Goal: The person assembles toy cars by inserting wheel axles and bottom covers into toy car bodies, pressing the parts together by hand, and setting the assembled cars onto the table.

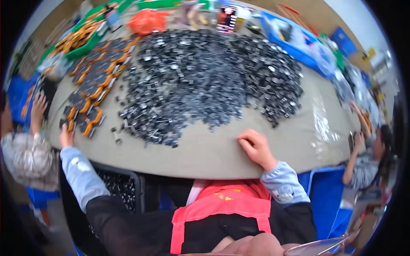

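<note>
At the left edge of the table my left hand (66,137) reaches the near end of several rows of orange-and-black pieces (95,81). Its fingertips are closed at one orange-and-black piece (70,114), partly hidden by the hand. My right hand (256,147) rests on the bare tabletop, right of the middle, with its fingers curled in. Whatever may lie inside those fingers is hidden. Beyond both hands spreads a wide heap of small black parts with shiny metal bits (205,81). One small loose part (116,135) lies apart from the heap, right of my left hand.
A green tray (87,32) of orange pieces stands far left, beside a red plastic bag (147,21). A blue tray (294,51) with clear bags is far right. Below the table edge sits a black bin (139,187) of small parts. People work at both sides.
</note>
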{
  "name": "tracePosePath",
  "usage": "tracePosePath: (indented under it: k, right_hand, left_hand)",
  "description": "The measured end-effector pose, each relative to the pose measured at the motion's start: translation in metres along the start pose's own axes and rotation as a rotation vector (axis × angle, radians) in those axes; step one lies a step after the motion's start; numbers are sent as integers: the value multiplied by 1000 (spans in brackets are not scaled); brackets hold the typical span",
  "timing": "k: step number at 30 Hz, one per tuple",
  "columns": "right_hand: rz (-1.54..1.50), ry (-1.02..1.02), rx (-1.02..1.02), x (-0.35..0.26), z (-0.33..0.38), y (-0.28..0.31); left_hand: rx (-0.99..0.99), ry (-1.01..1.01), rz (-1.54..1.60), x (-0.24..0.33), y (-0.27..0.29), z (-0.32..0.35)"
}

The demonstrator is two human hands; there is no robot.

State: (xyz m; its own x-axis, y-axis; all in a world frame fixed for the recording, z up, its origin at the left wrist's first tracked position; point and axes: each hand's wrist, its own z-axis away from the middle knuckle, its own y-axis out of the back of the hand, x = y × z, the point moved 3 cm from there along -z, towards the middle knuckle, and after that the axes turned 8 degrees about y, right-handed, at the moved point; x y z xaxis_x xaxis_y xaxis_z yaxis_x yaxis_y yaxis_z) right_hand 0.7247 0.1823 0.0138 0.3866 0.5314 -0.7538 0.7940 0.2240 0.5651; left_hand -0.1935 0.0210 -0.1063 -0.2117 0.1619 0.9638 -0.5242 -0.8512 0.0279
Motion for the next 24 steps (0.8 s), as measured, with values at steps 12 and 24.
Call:
tracePosePath:
  k: [12,24]
  right_hand:
    - [913,207,117,47,0,112]
    - [802,231,158,68,15,129]
  left_hand:
    - [98,-662,-316,36,-228,322]
    - [-908,-1137,-841,3,-473,520]
